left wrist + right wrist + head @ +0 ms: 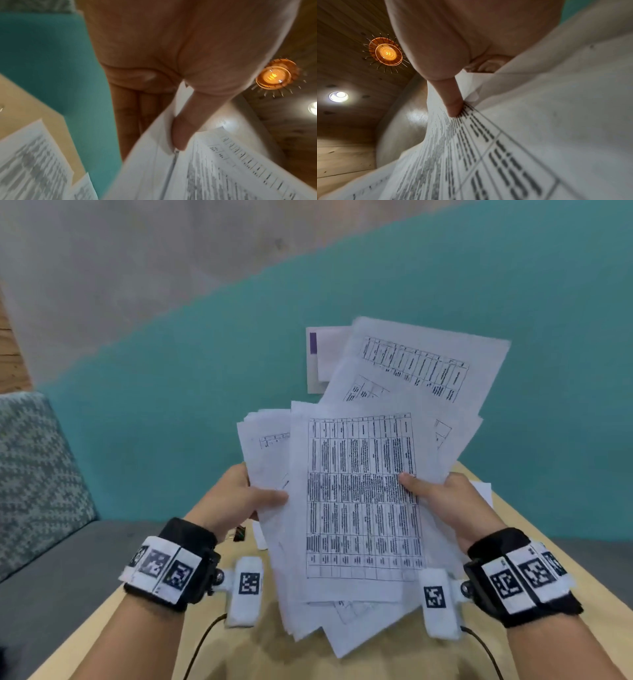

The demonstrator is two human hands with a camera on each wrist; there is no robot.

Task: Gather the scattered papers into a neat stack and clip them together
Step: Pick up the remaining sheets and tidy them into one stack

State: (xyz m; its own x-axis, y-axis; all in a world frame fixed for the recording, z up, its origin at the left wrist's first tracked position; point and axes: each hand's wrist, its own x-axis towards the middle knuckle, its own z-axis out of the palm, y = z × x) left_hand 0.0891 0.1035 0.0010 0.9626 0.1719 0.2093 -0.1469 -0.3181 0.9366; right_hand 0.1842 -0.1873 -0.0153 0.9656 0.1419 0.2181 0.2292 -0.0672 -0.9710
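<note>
Both hands hold a loose, fanned bundle of printed papers (363,494) up off the tan table (394,652). My left hand (239,498) pinches the left edge, thumb on top and fingers behind the sheets. My right hand (445,501) pinches the right edge, its thumb lying on the top sheet's table print. The sheets are skewed and stick out at several angles. In the left wrist view the thumb (181,134) presses the papers (214,173); in the right wrist view the thumb (452,102) presses the top sheet (505,155). A small dark clip (239,533) lies on the table under my left hand.
More white paper (483,491) lies on the table behind my right hand. A grey sofa with a patterned cushion (34,460) stands left of the table. A teal wall (171,392) is behind. Wrist-camera cables (202,642) trail over the table's near edge.
</note>
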